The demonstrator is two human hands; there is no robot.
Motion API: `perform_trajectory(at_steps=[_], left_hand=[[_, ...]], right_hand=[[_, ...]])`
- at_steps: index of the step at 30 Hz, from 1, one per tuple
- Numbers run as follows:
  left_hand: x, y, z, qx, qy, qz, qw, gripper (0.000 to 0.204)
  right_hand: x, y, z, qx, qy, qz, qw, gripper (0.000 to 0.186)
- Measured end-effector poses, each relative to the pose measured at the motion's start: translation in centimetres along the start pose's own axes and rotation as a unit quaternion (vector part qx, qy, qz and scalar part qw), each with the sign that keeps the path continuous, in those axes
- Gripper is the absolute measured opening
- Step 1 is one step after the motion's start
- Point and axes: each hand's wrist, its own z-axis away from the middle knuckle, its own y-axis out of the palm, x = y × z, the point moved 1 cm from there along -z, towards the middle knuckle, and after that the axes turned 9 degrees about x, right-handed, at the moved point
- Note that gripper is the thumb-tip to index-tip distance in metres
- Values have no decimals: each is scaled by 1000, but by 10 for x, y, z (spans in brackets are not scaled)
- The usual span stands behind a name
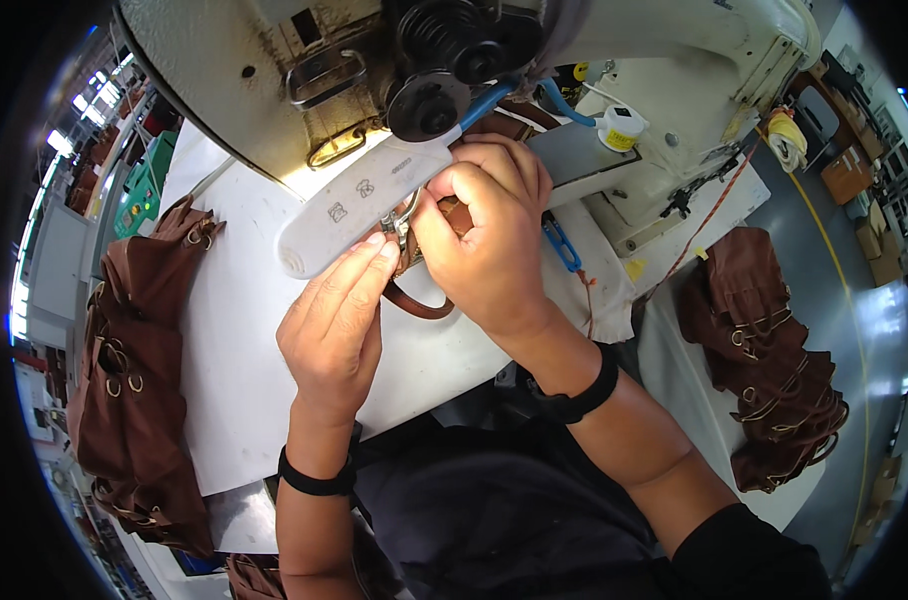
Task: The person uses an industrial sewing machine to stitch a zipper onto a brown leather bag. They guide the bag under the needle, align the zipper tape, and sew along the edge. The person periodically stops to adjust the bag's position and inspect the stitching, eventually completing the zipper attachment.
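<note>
- I see the sewing machine [209, 95] across the far side of the table [244, 380].
- One heap of bags [139, 390] lies along the table's left edge.
- Another heap [764, 370] lies over on the right, beyond the right forearm.
- The right hand [489, 225] is just right of the left hand [334, 325].
- A strap [421, 312] curves near, between them.
- A bottle [621, 128] sits farther right.

Head-worn fisheye camera looking steeply down over the wearer's torso [494, 510], facing an industrial sewing machine [209, 90] at close range, its wide view bending edges
</note>
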Motion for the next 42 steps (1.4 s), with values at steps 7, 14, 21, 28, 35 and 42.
perform_trajectory(at_steps=[7,14,21,28,35,42], left_hand=[[-6,2,3,0,-18,19,1000,39],[-4,4,3,-13,-17,42,999,38],[-10,2,3,-10,-47,68,997,35],[-4,2,4,-11,-31,57,998,34],[-7,3,1,4,-56,50,997,34],[-8,5,4,0,-87,64,994,29]], right_hand=[[0,-2,1,14,5,12,1000,15],[-1,0,2,16,11,17,1000,15],[1,-1,-1,23,9,35,999,14],[0,2,-2,21,9,32,999,12],[1,1,-3,14,24,35,999,11],[6,1,-5,18,47,39,998,10]])
